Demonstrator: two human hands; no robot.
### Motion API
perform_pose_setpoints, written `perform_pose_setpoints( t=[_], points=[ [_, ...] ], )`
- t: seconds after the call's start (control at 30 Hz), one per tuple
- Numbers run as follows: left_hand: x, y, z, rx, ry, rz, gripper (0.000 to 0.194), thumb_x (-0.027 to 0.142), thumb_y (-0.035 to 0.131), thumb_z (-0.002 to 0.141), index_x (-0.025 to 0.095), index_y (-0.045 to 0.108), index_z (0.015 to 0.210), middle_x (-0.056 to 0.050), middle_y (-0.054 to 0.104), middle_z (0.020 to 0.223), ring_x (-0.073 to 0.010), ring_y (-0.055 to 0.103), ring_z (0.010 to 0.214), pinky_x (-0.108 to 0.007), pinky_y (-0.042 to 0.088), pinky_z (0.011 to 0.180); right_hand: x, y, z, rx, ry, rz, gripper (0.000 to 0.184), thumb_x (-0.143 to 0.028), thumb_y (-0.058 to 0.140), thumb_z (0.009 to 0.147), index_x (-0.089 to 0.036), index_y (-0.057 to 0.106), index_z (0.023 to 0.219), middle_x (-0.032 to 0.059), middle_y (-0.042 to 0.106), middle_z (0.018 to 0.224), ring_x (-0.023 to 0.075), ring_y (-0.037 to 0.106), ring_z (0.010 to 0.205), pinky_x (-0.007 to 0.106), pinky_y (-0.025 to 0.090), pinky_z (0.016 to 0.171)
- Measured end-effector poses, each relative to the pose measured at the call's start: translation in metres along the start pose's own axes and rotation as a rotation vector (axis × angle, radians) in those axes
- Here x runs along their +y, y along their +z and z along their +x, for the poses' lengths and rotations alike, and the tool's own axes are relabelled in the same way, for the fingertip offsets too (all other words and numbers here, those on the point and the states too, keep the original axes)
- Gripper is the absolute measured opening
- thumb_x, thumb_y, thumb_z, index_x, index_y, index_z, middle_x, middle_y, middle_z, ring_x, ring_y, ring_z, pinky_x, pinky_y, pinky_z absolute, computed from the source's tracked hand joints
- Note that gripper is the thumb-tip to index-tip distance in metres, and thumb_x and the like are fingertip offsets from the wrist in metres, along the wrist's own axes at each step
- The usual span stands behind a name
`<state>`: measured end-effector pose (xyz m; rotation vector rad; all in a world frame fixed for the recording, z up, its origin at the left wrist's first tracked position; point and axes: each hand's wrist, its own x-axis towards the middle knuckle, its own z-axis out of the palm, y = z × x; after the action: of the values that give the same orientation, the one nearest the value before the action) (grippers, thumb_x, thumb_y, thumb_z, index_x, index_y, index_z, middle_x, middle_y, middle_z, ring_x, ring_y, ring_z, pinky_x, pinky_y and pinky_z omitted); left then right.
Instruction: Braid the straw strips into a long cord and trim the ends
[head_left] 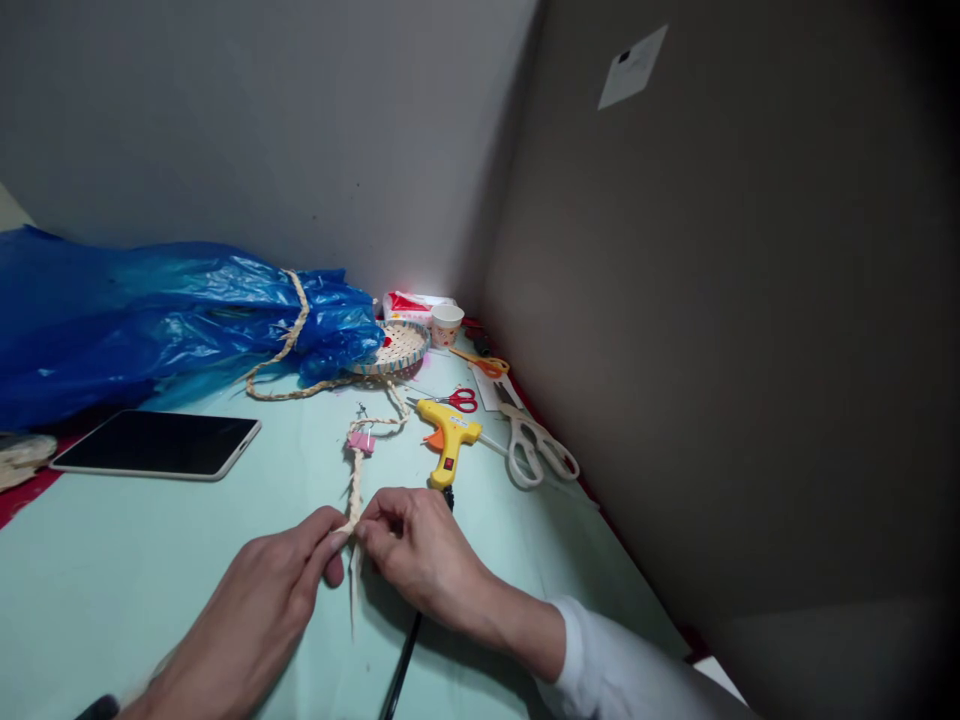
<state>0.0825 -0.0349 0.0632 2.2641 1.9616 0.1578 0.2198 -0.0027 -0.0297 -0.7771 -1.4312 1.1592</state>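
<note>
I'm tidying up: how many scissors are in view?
3: red-handled scissors behind the glue gun, white-handled scissors to its right, orange-handled scissors farther back; more may be hidden.

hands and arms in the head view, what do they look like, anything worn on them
The left hand and right hand are bare, with no gloves or visible rings. The right side has a whitish sleeve ending short of the wrist; on the left, no sleeve can be made out.
</note>
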Motion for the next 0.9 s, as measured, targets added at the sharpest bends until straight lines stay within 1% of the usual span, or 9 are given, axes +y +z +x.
perform_pose_setpoints(
  t=[0.1, 0.17, 0.23, 0.33, 0.43, 0.6, 0.7, 0.8, 0.9],
  points=[
    [-0.001, -0.001, 0.0, -0.006, -0.021, 0.023, 0.043, 0.055, 0.038, 0.09, 0.026, 0.052, 0.061, -0.002, 0.063, 0.058, -0.0222, 0.06, 0.058, -0.032, 0.039, 0.064, 0.0, 0.0, -0.001, -0.007, -0.011, 0.022, 0.018, -0.016, 0.057, 0.083, -0.017, 0.068, 0.069, -0.0032, 0.058, 0.057, 0.0101, 0.048, 0.054, 0.022, 0.033, 0.055],
    [-0.003, 0.001, 0.0, -0.034, -0.042, -0.096, 0.045, 0.055, 0.042, 0.089, 0.025, 0.05, 0.057, -0.002, 0.062, 0.054, -0.0214, 0.061, 0.059, -0.03, 0.041, 0.064, 0.0, 0.0, -0.002, -0.004, -0.022, 0.041, 0.019, -0.015, 0.056, 0.083, -0.017, 0.068, 0.068, -0.0029, 0.058, 0.056, 0.0101, 0.048, 0.053, 0.022, 0.034, 0.056],
    [-0.005, 0.006, -0.001, -0.098, -0.105, -0.281, 0.046, 0.058, 0.046, 0.089, 0.023, 0.054, 0.061, -0.002, 0.063, 0.052, -0.0168, 0.055, 0.049, -0.027, 0.039, 0.054, 0.0, 0.0, -0.003, -0.007, -0.023, 0.058, 0.02, -0.015, 0.056, 0.083, -0.017, 0.069, 0.068, -0.0029, 0.058, 0.056, 0.01, 0.048, 0.053, 0.022, 0.035, 0.057],
    [-0.004, 0.016, -0.004, -0.189, -0.252, -0.564, 0.046, 0.063, 0.052, 0.086, 0.02, 0.058, 0.073, -0.002, 0.066, 0.052, -0.0075, 0.039, 0.03, -0.02, 0.023, 0.037, 0.0, -0.001, -0.003, -0.023, -0.01, 0.071, 0.022, -0.016, 0.055, 0.084, -0.017, 0.069, 0.067, -0.0033, 0.057, 0.055, 0.0096, 0.045, 0.052, 0.022, 0.034, 0.057],
    [0.0, 0.025, -0.009, -0.172, -0.327, -0.702, 0.045, 0.064, 0.058, 0.082, 0.019, 0.055, 0.076, -0.003, 0.068, 0.055, -0.008, 0.046, 0.026, -0.016, 0.019, 0.032, 0.0, -0.003, -0.003, -0.024, -0.026, 0.06, 0.024, -0.016, 0.054, 0.084, -0.017, 0.067, 0.065, -0.0046, 0.053, 0.053, 0.0089, 0.041, 0.05, 0.023, 0.031, 0.055],
    [0.002, 0.032, -0.017, -0.157, -0.283, -0.531, 0.046, 0.064, 0.054, 0.084, 0.019, 0.057, 0.075, -0.003, 0.07, 0.061, -0.0072, 0.045, 0.027, -0.017, 0.026, 0.032, 0.001, -0.006, -0.004, -0.052, -0.043, 0.075, 0.026, -0.017, 0.054, 0.085, -0.017, 0.061, 0.06, -0.0048, 0.053, 0.052, 0.0088, 0.038, 0.05, 0.023, 0.029, 0.053],
    [0.003, 0.033, -0.02, -0.172, -0.24, -0.369, 0.048, 0.064, 0.044, 0.088, 0.021, 0.057, 0.071, -0.001, 0.063, 0.048, -0.0096, 0.041, 0.029, -0.02, 0.03, 0.035, 0.004, -0.004, -0.003, -0.12, -0.015, 0.206, 0.026, -0.017, 0.052, 0.084, -0.017, 0.058, 0.059, -0.0034, 0.056, 0.054, 0.0097, 0.046, 0.053, 0.021, 0.034, 0.055],
    [0.009, 0.032, -0.022, -0.094, -0.166, -0.227, 0.047, 0.056, 0.034, 0.093, 0.024, 0.052, 0.064, 0.002, 0.051, 0.035, -0.0136, 0.043, 0.032, -0.024, 0.036, 0.041, 0.007, 0.001, 0.001, -0.139, 0.064, 0.374, 0.021, -0.021, 0.054, 0.082, -0.016, 0.061, 0.062, -0.0018, 0.058, 0.057, 0.0108, 0.05, 0.056, 0.021, 0.038, 0.057],
    [0.012, 0.033, -0.025, -0.028, -0.094, -0.143, 0.044, 0.05, 0.032, 0.095, 0.026, 0.049, 0.063, 0.004, 0.049, 0.038, -0.015, 0.048, 0.035, -0.027, 0.041, 0.05, 0.008, 0.005, 0.004, -0.117, 0.166, 0.506, 0.014, -0.024, 0.061, 0.077, -0.014, 0.065, 0.067, -0.0016, 0.058, 0.058, 0.0105, 0.049, 0.054, 0.022, 0.037, 0.054]
  ],
)
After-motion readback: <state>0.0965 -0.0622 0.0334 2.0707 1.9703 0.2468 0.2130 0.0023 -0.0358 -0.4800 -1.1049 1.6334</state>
